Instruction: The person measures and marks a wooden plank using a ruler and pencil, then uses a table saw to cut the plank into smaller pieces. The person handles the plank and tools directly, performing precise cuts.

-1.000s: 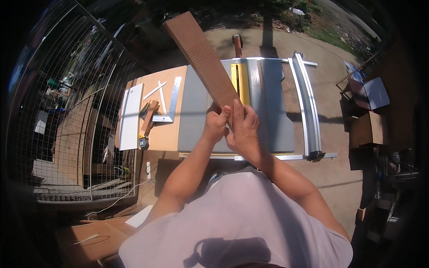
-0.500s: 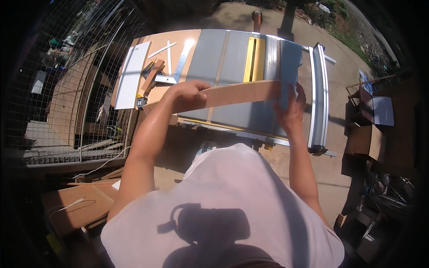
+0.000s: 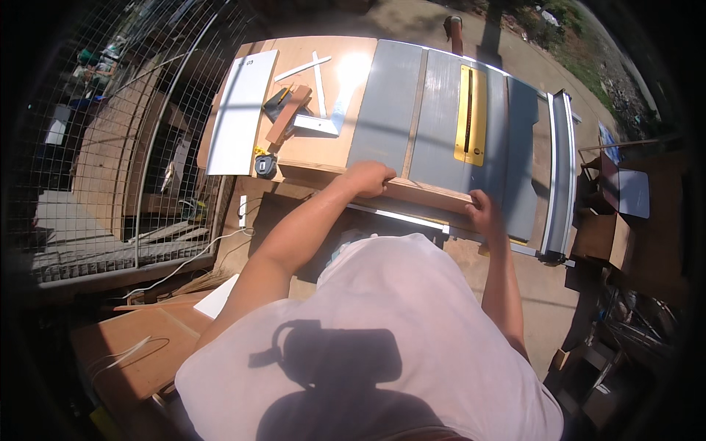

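A long wooden plank (image 3: 430,195) stands on its narrow edge along the near side of a table saw (image 3: 448,103) with a grey top and yellow blade insert (image 3: 471,110). My left hand (image 3: 370,178) is closed over the plank's upper edge near its middle, thumb and fingers pressing it from either side. At the right end, my right hand (image 3: 485,213) pinches the plank between thumb and fingers. My left forearm hides part of it.
On the wooden side top lie a white panel (image 3: 239,110), a tape measure (image 3: 265,165), a wood block (image 3: 288,114), a metal square (image 3: 323,125) and white strips (image 3: 318,81). A fence rail (image 3: 562,176) borders the right; wire mesh (image 3: 110,147) stands left.
The plank has come down and nearer to me, turning from its broad face showing to standing on edge. My right hand has closed on its end. My view has shifted left.
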Available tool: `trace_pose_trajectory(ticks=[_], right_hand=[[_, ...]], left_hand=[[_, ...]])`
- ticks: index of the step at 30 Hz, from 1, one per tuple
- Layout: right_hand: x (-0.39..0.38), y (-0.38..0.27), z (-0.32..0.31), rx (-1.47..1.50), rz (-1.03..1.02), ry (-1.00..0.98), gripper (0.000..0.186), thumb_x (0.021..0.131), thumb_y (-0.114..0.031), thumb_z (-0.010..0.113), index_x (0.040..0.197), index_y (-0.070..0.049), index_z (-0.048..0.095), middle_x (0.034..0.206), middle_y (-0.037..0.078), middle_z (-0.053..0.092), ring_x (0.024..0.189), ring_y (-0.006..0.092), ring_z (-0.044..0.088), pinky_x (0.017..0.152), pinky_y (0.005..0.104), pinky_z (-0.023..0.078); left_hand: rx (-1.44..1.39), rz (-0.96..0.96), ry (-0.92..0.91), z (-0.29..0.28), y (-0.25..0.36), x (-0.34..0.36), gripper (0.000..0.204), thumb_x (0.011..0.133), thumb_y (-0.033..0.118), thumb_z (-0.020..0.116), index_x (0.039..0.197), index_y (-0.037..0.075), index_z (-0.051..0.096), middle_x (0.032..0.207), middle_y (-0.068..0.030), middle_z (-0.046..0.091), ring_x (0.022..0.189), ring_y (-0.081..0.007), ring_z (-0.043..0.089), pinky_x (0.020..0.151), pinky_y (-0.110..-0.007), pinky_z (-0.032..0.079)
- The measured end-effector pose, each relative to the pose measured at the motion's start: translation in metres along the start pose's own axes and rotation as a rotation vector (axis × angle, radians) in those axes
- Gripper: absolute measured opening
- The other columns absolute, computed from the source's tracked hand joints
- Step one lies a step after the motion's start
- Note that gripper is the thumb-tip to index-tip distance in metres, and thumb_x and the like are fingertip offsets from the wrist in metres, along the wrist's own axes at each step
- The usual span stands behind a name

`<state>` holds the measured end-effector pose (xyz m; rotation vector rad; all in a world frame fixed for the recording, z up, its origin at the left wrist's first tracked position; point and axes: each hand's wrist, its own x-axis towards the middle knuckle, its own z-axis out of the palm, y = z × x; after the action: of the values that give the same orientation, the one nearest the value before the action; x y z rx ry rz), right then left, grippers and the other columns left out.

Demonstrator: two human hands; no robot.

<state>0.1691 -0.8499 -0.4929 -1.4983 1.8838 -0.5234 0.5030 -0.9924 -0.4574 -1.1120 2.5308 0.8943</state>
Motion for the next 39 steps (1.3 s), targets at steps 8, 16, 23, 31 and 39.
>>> trace_pose_trajectory(ticks=[8,16,23,31,39], right_hand=[[0.056,-0.145,0.006,-0.395,0.039,0.056,0.039,0.09,-0.018,0.066,0.128,-0.01,0.066,0.108,0.016,0.069,0.1,0.0336,0.067,0.09,0.0405,0.053],[0.075,-0.196,0.012,0.058,0.025,0.603,0.022,0.095,-0.019,0.065,0.111,-0.004,0.073,0.097,0.014,0.076,0.09,0.0264,0.073,0.082,0.036,0.055],[0.011,-0.068,-0.019,0.312,0.134,0.823,0.022,0.099,-0.013,0.065,0.114,0.002,0.07,0.093,0.002,0.071,0.082,0.0104,0.063,0.073,0.0256,0.051],[-0.007,0.028,0.057,0.49,0.186,0.599,0.045,0.095,-0.023,0.067,0.133,0.0,0.06,0.126,0.015,0.067,0.117,0.0235,0.061,0.1,0.0368,0.048],[-0.012,0.034,0.024,0.59,0.104,0.474,0.046,0.097,-0.013,0.066,0.14,-0.002,0.055,0.117,0.009,0.066,0.108,0.0168,0.062,0.095,0.0316,0.05]], left_hand=[[0.088,0.174,0.325,0.024,-0.03,-0.012,0.013,0.086,0.013,0.067,0.098,0.014,0.069,0.094,-0.0114,0.064,0.094,-0.0333,0.064,0.079,-0.048,0.048],[0.071,0.238,0.291,0.026,-0.046,-0.007,0.012,0.087,0.011,0.064,0.098,0.014,0.067,0.095,-0.0089,0.063,0.095,-0.0305,0.063,0.081,-0.046,0.046],[0.102,0.205,0.241,0.022,-0.038,-0.006,0.016,0.088,0.02,0.07,0.101,0.012,0.065,0.1,-0.0104,0.066,0.102,-0.031,0.065,0.087,-0.046,0.049],[-0.029,0.045,-0.059,-0.022,-0.03,0.017,0.036,0.082,0.033,0.08,0.1,0.005,0.066,0.096,-0.0154,0.072,0.098,-0.0393,0.067,0.082,-0.05,0.051],[-0.237,0.033,-0.206,-0.032,0.013,0.035,0.043,0.08,0.03,0.076,0.114,0.003,0.072,0.11,-0.0209,0.073,0.106,-0.0368,0.069,0.092,-0.044,0.052]])
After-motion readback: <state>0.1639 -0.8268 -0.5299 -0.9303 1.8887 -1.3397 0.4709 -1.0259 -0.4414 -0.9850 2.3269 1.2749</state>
